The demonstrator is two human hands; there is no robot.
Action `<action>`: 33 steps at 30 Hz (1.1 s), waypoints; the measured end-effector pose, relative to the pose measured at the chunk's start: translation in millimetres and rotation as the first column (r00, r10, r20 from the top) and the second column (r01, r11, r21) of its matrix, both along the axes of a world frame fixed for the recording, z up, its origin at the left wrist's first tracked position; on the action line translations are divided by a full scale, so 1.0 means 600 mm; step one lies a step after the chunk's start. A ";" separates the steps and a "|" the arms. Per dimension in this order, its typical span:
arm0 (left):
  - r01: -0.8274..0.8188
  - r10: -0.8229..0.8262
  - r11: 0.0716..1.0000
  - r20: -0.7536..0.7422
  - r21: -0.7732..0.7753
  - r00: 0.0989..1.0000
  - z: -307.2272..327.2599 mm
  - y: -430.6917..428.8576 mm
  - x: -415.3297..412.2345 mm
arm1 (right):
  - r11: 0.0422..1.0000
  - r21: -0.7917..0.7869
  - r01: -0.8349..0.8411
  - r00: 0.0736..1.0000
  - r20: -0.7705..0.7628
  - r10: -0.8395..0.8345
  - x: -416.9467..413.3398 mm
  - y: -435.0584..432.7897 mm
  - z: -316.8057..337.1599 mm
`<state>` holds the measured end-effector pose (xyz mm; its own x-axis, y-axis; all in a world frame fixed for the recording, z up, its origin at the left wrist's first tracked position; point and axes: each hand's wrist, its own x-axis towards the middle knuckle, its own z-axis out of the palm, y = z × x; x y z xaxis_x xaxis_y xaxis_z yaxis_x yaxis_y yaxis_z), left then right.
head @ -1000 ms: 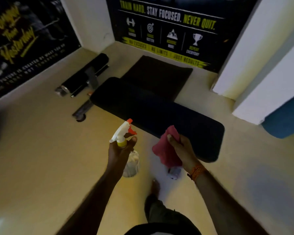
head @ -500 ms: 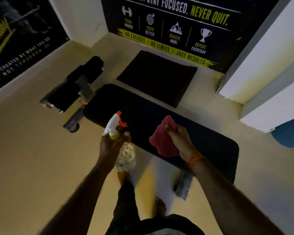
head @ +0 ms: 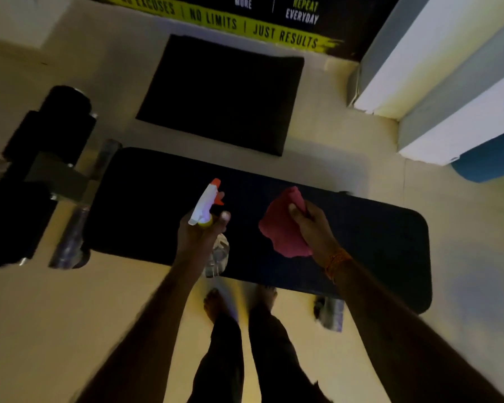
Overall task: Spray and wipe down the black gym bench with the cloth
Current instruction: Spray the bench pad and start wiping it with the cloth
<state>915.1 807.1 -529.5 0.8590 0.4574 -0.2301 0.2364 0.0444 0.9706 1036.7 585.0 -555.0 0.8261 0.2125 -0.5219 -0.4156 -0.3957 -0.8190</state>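
Black vinyl bench pad [head: 361, 242] lies right under both my hands, and I see no wet sheen on it. My left hand [head: 200, 237] grips the trigger spray bottle [head: 205, 209], nozzle aimed away from me over the pad. My right hand [head: 312, 228] pinches the pink cloth [head: 280, 228] above it. Spraying and wiping look still ahead, I judge.

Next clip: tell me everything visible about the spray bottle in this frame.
The spray bottle is small, with a clear, seemingly plastic body, a yellow collar, a white trigger head and an orange nozzle tip and trigger. The left hand grips it around the neck, with fingers wrapped at the collar. It is held roughly upright above the near edge of the black bench, nozzle aimed away from the person toward the bench. Blur hides how much liquid it holds. Only the hand touches it.
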 end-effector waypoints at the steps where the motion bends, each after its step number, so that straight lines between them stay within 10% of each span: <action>1: -0.026 0.026 1.000 -0.007 -0.004 1.000 -0.023 0.011 0.015 | 1.000 -0.014 0.011 1.000 -0.004 -0.011 0.016 0.005 -0.027; 11: -0.042 0.043 0.999 -0.038 0.032 0.998 -0.251 0.026 0.123 | 0.998 -0.065 0.000 0.992 -0.124 -0.008 0.143 0.041 -0.293; 16: -0.029 0.033 0.996 -0.044 0.082 0.998 -0.314 0.021 0.154 | 0.938 -0.332 0.101 0.994 -0.004 -0.108 0.189 0.010 -0.376; 23: -0.038 0.047 0.993 -0.081 0.108 0.996 -0.335 0.018 0.171 | 0.721 -0.677 -0.150 0.970 0.041 0.241 0.175 0.006 -0.398; 33: -0.119 0.132 0.988 -0.147 0.099 0.980 -0.290 0.058 0.139 | 0.677 -0.595 -0.433 0.778 0.134 0.614 0.150 0.116 -0.355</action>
<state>998.3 841.9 -703.6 0.7512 0.5838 -0.3079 0.3804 -0.0017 0.9248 1126.5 654.5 -768.0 0.7887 0.4401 -0.4293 0.2216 -0.8549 -0.4691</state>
